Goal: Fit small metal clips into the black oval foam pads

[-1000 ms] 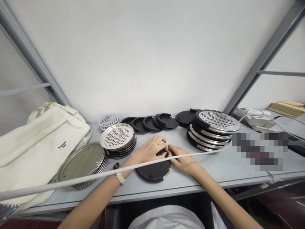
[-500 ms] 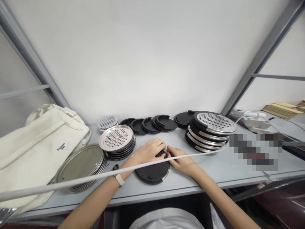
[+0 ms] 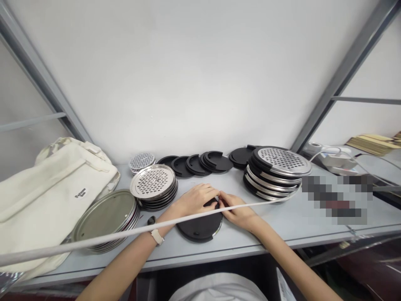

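A round black plastic lid (image 3: 198, 229), with a small knob near its front and a strip of shiny metal along its right edge, lies before me on the table. My left hand (image 3: 198, 198) bends over its far left part, fingertips gripping the far rim. At the far right edge, my right hand (image 3: 235, 211) pinches the rim, its fingertips touching those of the left. What lies right under the fingertips is hidden. Just left of the hands stands a stack of perforated metal discs (image 3: 153, 182) that look like graters.
Black lids (image 3: 219, 162) lie overlapped along the wall. On the right rises a stack of metal discs with black rims (image 3: 277, 175). Olive-green round plates (image 3: 106, 213) and a cream cloth bag (image 3: 56, 188) occupy the left. A pale cord (image 3: 125, 230) crosses the view before my wrists.
The hands stay on the black lid's far rim; my fingers have shifted slightly and the fingertips are closer together. Nothing else has visibly moved.
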Demonstrator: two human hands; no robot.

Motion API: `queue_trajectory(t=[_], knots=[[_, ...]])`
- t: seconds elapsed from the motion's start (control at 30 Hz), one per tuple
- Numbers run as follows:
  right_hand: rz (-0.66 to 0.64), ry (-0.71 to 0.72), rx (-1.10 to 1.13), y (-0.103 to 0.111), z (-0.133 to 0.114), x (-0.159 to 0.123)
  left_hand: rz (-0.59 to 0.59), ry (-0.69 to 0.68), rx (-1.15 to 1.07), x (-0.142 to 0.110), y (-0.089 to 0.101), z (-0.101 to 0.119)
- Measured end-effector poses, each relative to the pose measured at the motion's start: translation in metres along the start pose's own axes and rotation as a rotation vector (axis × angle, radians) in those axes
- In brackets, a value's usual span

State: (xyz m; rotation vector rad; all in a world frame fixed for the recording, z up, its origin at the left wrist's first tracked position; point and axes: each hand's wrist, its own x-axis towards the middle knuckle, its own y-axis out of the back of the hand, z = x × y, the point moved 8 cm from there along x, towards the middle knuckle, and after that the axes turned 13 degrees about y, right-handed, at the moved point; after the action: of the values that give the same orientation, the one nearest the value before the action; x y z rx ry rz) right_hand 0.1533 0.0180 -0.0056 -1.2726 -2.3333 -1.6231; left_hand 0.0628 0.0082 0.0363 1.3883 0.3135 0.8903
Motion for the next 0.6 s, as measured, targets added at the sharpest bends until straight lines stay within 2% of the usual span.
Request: queue_trajectory(t=[0.6], knots=[[-0.067, 0.007, -0.068, -0.0035, -0.0033, 0.0001, 0.009, 0.013, 0.001, -0.0005, -0.0012, -0.002]])
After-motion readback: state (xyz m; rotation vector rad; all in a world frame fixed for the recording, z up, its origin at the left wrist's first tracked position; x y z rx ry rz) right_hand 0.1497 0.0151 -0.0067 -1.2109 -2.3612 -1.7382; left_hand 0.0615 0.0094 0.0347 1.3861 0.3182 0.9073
